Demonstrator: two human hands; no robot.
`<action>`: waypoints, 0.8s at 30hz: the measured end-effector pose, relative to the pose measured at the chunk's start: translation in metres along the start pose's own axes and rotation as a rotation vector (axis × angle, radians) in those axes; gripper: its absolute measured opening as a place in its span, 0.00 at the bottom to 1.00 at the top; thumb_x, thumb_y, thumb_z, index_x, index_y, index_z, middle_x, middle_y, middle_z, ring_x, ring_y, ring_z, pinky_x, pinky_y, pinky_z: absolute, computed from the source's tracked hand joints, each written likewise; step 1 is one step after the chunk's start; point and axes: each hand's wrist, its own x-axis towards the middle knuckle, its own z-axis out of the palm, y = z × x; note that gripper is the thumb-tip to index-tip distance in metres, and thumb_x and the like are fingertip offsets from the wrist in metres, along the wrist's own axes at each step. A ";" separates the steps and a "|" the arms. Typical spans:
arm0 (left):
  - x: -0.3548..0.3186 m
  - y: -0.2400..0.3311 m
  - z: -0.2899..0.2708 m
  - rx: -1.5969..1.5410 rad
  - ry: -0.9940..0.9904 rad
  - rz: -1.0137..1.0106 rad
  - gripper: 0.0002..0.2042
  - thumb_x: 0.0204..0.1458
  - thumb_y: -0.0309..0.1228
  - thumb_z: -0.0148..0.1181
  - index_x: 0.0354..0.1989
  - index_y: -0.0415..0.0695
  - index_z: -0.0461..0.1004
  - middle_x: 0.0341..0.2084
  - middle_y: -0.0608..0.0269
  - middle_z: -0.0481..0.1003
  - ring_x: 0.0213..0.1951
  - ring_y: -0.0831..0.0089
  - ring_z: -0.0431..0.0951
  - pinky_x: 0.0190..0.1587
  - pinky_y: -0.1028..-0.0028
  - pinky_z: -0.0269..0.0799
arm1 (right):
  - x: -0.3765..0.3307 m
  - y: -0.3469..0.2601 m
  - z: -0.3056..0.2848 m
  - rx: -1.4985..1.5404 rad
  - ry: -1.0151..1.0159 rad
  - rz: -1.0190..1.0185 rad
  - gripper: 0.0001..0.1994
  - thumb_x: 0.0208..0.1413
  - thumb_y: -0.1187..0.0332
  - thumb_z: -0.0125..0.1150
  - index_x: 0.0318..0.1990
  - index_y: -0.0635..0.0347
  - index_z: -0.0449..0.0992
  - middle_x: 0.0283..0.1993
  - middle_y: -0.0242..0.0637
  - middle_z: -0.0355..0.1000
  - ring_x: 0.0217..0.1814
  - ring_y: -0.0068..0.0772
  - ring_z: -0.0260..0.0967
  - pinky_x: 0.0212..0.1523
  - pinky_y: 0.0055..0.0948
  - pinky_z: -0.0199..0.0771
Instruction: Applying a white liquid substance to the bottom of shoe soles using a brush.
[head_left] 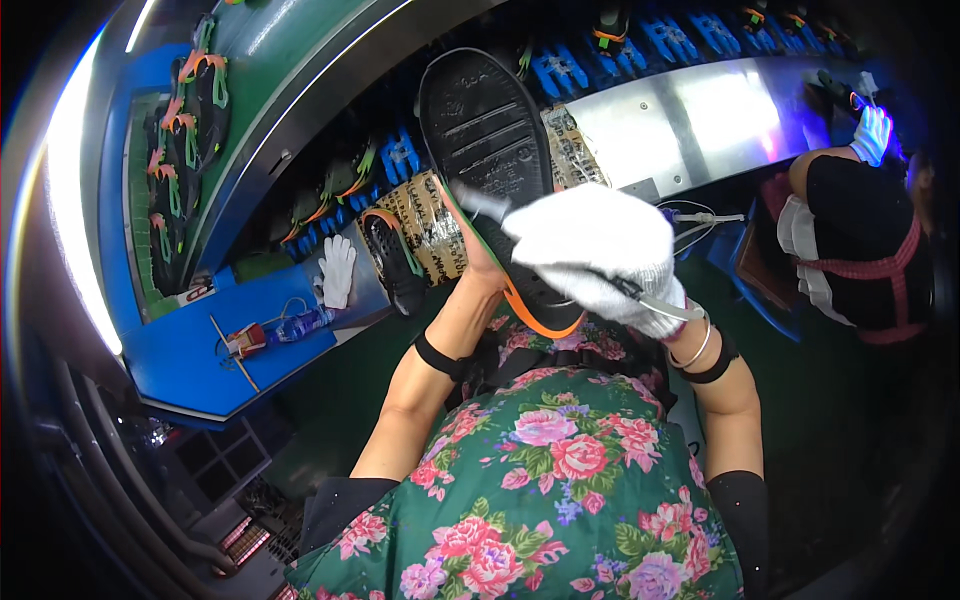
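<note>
A black shoe point(483, 120) with an orange-and-green edge is held up in front of me, its flat underside facing me. My bare left hand point(480, 250) grips it along the left side, with most of the fingers hidden behind it. Over the lower half is my right hand point(598, 240), in a white knitted glove and closed around a thin brush-like tool. The tool's pale, blurred tip point(478, 203) lies over the left part of the underside. Its thin handle end shows below the glove. Beside the left forearm stands another black shoe point(392, 262) with an orange-and-green rim.
Behind the shoe runs a metal ledge point(655, 125), partly covered with printed brown tape point(425, 225). Beyond it are several blue racks and shoes. A blue table point(190, 365) at left bears a bottle point(303, 324) and a white glove point(338, 270). A co-worker point(855, 225) sits at right.
</note>
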 end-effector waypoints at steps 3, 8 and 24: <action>0.005 -0.002 0.014 0.590 0.527 0.188 0.56 0.50 0.84 0.31 0.74 0.47 0.60 0.65 0.50 0.70 0.63 0.51 0.73 0.67 0.51 0.69 | -0.004 -0.006 0.000 -0.071 -0.040 0.074 0.15 0.53 0.75 0.67 0.50 0.56 0.85 0.52 0.40 0.83 0.53 0.43 0.81 0.57 0.39 0.79; 0.009 0.000 0.013 0.256 0.124 0.008 0.61 0.43 0.88 0.34 0.62 0.36 0.68 0.49 0.43 0.77 0.49 0.52 0.81 0.52 0.54 0.80 | -0.018 -0.010 0.010 -0.031 -0.070 -0.043 0.14 0.55 0.73 0.68 0.49 0.52 0.86 0.49 0.36 0.84 0.48 0.39 0.82 0.50 0.34 0.82; 0.020 -0.010 0.027 0.694 0.410 0.339 0.44 0.61 0.75 0.29 0.78 0.59 0.56 0.69 0.64 0.66 0.67 0.63 0.69 0.71 0.57 0.64 | -0.007 -0.012 -0.009 -0.149 0.134 0.092 0.14 0.46 0.78 0.72 0.43 0.59 0.87 0.48 0.42 0.84 0.49 0.43 0.82 0.50 0.36 0.81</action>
